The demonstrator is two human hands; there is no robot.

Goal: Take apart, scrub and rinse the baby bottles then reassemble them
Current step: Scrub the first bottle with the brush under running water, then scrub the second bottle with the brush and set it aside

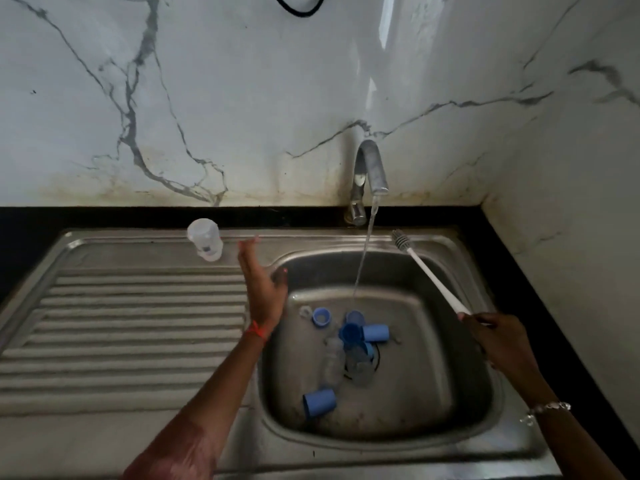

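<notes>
Several bottle parts lie loose in the bottom of the sink basin (pixel 450 393): two pale blue caps (pixel 319 403) on their sides, a blue ring (pixel 322 317), a darker blue piece (pixel 350 335) and two clear bottle bodies (pixel 333 362) lying over the drain. One more clear bottle (pixel 205 241) sits apart from them at the far edge of the drainboard (pixel 138 323), too blurred to tell how it rests. The left hand (pixel 264 289) hovers over the basin's left rim, fingers straight, holding nothing, palm turned toward the stream. The right hand (pixel 500 337) is curled round the white handle of a bottle brush (pixel 433 275), whose grey head points toward the back rim, just right of the water (pixel 363 258) running from the tap (pixel 372 168).
</notes>
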